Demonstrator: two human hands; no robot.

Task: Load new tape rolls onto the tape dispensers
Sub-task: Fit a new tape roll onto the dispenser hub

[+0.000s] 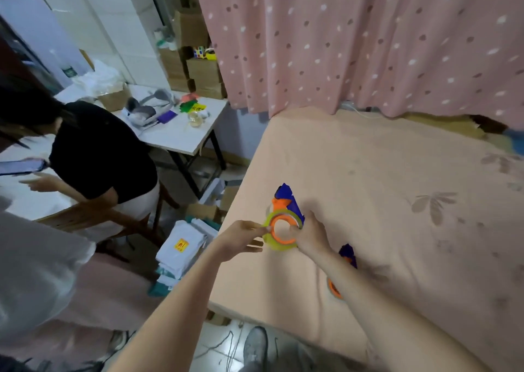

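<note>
there, peach bedsheet (397, 178) below curtain (368, 39)

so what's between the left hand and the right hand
In the head view, the tape roll with its orange core sits between the left hand and right hand, both gripping its edges.

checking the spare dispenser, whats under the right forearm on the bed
A second blue and orange dispenser pokes out beside the right forearm, with an orange ring below it. Their middle parts are hidden under the arm.

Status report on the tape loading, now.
Both hands, left hand and right hand, on tape roll at blue dispenser. Second dispenser waiting. Nothing blocking.
</note>
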